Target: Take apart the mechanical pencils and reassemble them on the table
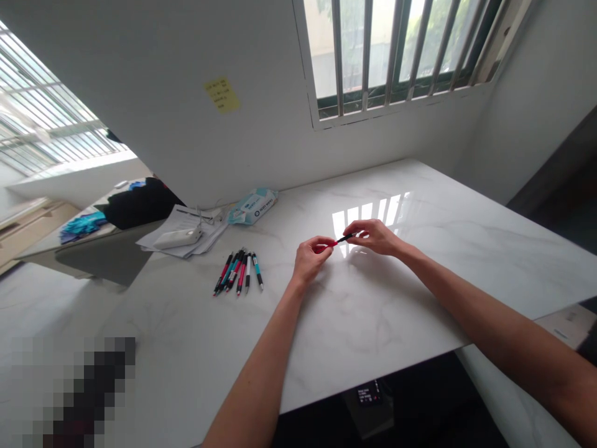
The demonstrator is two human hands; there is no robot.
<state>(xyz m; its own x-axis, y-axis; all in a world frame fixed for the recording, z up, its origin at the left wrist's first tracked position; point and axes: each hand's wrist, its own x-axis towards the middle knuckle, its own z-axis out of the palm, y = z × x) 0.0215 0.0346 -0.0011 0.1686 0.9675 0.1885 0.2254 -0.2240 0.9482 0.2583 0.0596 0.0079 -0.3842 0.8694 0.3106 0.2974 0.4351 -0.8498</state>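
Note:
A red and black pen (344,238) is held level between my two hands, just above the marble-patterned table. My left hand (313,258) pinches its red end between thumb and fingertips. The black end sits in the closed fingertips of my right hand (373,236). Fingers cover both ends of the pen, so I cannot tell whether its parts are joined. To the left of my left hand lies a loose group of several pens (237,272) in red, teal, white and black, side by side on the tabletop.
Behind the pens are a pack of wipes (254,206), papers (175,224) and a white device (178,238) with a cable. A yellow note (221,94) is stuck on the wall, left of a barred window (396,56). A small lit screen (369,394) shows below the table's front edge.

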